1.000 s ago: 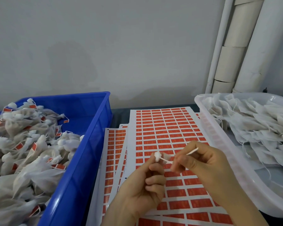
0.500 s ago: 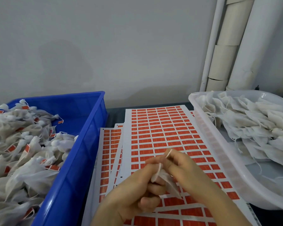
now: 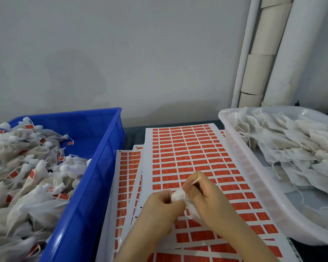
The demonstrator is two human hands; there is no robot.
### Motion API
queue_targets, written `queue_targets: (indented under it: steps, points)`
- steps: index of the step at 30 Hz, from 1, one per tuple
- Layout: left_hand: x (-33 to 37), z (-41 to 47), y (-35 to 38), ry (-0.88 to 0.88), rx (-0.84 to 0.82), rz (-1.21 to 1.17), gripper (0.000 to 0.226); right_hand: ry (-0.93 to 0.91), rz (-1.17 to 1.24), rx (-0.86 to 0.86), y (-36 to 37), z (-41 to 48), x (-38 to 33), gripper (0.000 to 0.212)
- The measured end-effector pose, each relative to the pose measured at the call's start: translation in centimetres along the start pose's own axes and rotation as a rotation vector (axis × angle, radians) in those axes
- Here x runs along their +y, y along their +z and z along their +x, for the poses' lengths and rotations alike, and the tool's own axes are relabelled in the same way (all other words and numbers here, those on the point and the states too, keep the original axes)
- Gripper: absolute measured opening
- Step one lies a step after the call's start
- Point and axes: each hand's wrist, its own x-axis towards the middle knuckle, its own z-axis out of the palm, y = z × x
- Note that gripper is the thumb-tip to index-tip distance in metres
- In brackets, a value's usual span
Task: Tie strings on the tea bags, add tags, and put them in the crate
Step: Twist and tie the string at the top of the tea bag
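Observation:
Over the sheets of red tags (image 3: 187, 154), my two hands meet on one white tea bag (image 3: 178, 196). My left hand (image 3: 159, 210) grips the bag's gathered neck. My right hand (image 3: 203, 197) pinches the bag's white string (image 3: 196, 180), whose end sticks up above my fingers. The bag's body hangs below my fingers, mostly hidden. The blue crate (image 3: 95, 176) at the left holds several tied bags with red tags (image 3: 27, 178).
A translucent white tub (image 3: 254, 173) at the right holds a heap of untied tea bags (image 3: 295, 154) with loose strings. White pipes and cardboard tubes (image 3: 261, 53) stand against the grey wall at the back right.
My hands have come together from being apart with the string stretched between them. The string end now points up from my right fingers, and the bag's neck is bunched in my left hand.

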Motion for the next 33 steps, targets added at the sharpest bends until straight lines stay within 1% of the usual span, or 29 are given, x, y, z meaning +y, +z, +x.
queue_targets:
  steps: [2, 4, 5, 6, 9, 11, 13, 14, 17, 19, 21, 23, 24, 27, 29, 31, 33]
  points:
    - [0.0, 0.1, 0.6, 0.141, 0.213, 0.035, 0.012, -0.064, 0.006, 0.005, 0.3, -0.2, -0.3, 0.018]
    - [-0.2, 0.3, 0.7, 0.236, 0.385, 0.020, 0.013, -0.135, -0.010, 0.027, 0.5, -0.3, -0.4, 0.020]
    - [-0.2, 0.5, 0.7, 0.240, 0.430, -0.003, 0.013, -0.170, -0.033, 0.047, 0.5, -0.3, -0.5, 0.019]
    - [-0.2, 0.5, 0.6, 0.214, 0.437, -0.045, 0.012, -0.202, -0.060, 0.068, 0.5, -0.3, -0.5, 0.018]
    - [0.1, 0.6, 0.5, 0.061, 0.328, -0.279, 0.014, -0.246, -0.140, 0.085, 0.6, -0.3, -0.3, 0.013]
    - [0.4, 0.5, 0.2, -0.066, 0.243, -0.458, 0.010, -0.243, -0.232, 0.067, 0.7, -0.2, -0.1, 0.009]
    - [0.5, 0.3, -0.2, -0.161, 0.135, -0.659, 0.012, -0.256, -0.333, 0.053, 0.8, 0.0, 0.0, 0.019]
    - [0.6, 0.2, -0.3, -0.190, 0.080, -0.761, 0.015, -0.267, -0.373, 0.055, 0.8, 0.0, 0.0, 0.023]
    - [0.4, 0.2, -0.3, -0.226, -0.004, -0.947, 0.019, -0.416, -0.535, 0.136, 1.1, 0.0, -0.1, 0.013]
    - [0.3, 0.2, -0.2, -0.208, -0.047, -1.022, 0.017, -0.486, -0.578, 0.174, 1.3, -0.2, -0.1, 0.021]
    - [0.4, 0.1, -0.1, -0.159, -0.096, -1.028, 0.015, -0.493, -0.514, 0.175, 1.6, -0.2, -0.2, 0.027]
    - [0.3, 0.1, 0.0, -0.074, -0.136, -0.949, 0.025, -0.468, -0.366, 0.196, 1.6, -0.3, -0.3, 0.016]
    - [0.2, 0.0, 0.1, -0.027, -0.148, -0.895, 0.028, -0.438, -0.283, 0.197, 1.5, -0.5, -0.4, 0.010]
    - [0.2, -0.2, 0.1, 0.117, -0.178, -0.759, 0.028, -0.287, -0.087, 0.206, 1.5, -0.7, -0.8, 0.017]
    - [0.2, -0.3, -0.1, 0.194, -0.141, -0.686, 0.026, -0.168, 0.022, 0.204, 1.3, -0.6, -1.3, 0.024]
    - [0.1, -0.2, -0.2, 0.236, -0.085, -0.637, 0.024, -0.103, 0.091, 0.199, 0.9, -0.5, -1.5, 0.024]
    - [0.2, -0.2, -0.2, 0.233, -0.024, -0.580, 0.038, -0.074, 0.115, 0.185, 0.5, -0.4, -1.5, 0.019]
